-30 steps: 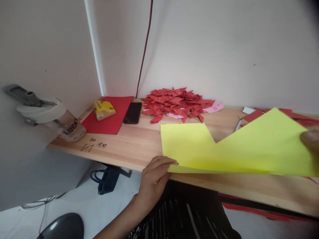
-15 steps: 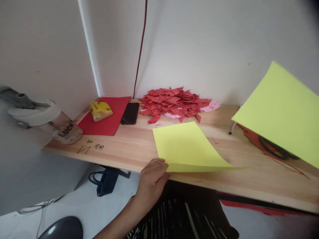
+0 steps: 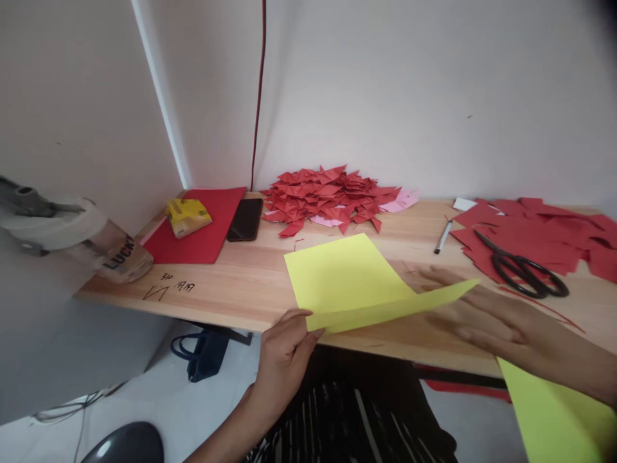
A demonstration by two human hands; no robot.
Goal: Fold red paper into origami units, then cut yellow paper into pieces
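A yellow sheet (image 3: 347,276) lies near the front edge of the wooden table, its near edge and right corner lifted. My left hand (image 3: 288,347) pinches its near left corner between thumb and fingers. At its right end, my right hand (image 3: 491,321) is blurred, fingers stretched toward the raised corner. Whether it touches the paper is unclear. A second yellow sheet (image 3: 549,411) hangs at the lower right, beneath my right forearm.
Folded red papers (image 3: 332,196) are piled at the back. Black scissors (image 3: 525,273) rest by red paper pieces (image 3: 535,235), near a pen (image 3: 443,236). At left are a phone (image 3: 245,220), yellow packet (image 3: 187,217), red sheet (image 3: 212,247) and bottle (image 3: 116,251).
The second yellow sheet has moved from the upper right down to the lower right, uncovering the scissors and red pieces. My right hand has come into view. The first sheet's right corner has risen.
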